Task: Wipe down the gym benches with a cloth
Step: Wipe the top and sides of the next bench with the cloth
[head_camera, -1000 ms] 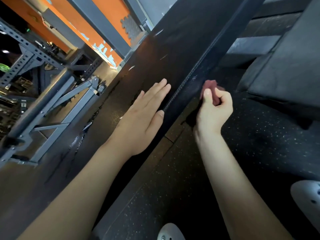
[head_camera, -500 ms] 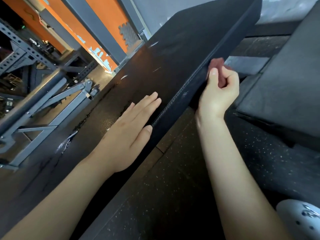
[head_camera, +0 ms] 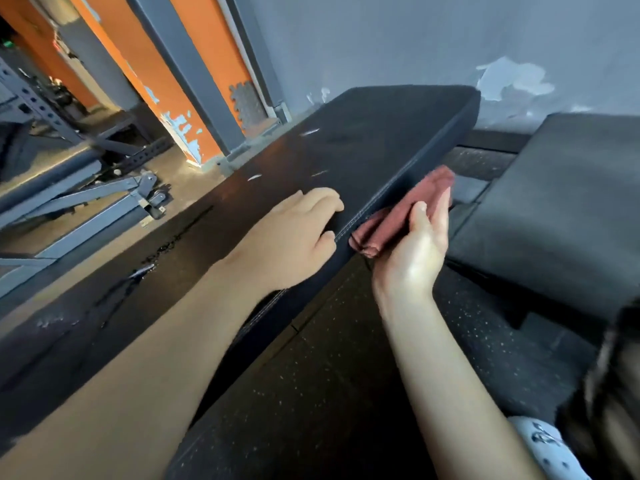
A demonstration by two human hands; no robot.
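While my right grip (head_camera: 415, 247) pinches the red cloth (head_camera: 391, 223) between thumb and fingers, the cloth sits bunched against the side face of the black bench (head_camera: 381, 133). It is just under the stitched top seam, toward the far end. The thumb lies on top of the cloth with the fingers behind it, so the grip is closed round the cloth.

Left grip (head_camera: 294, 237) rests on the bench top just across the seam from the cloth. Fingers are bent, thumb sits at the edge, and it holds nothing.

Bench top: a few short white scuffs (head_camera: 310, 132) near the far end and a wet streak (head_camera: 166, 247) further back on my left.

A second black pad (head_camera: 561, 202) sits to the right, apart from the bench. Dark speckled rubber floor (head_camera: 329, 393) shows between and below them. My light shoe (head_camera: 543, 448) is at bottom right.

A grey steel rack frame (head_camera: 86, 202) stands on the floor to the left. A chipped orange wall (head_camera: 214, 64) is behind it. A grey wall (head_camera: 415, 39) with patchy paint runs behind the far end of the bench.
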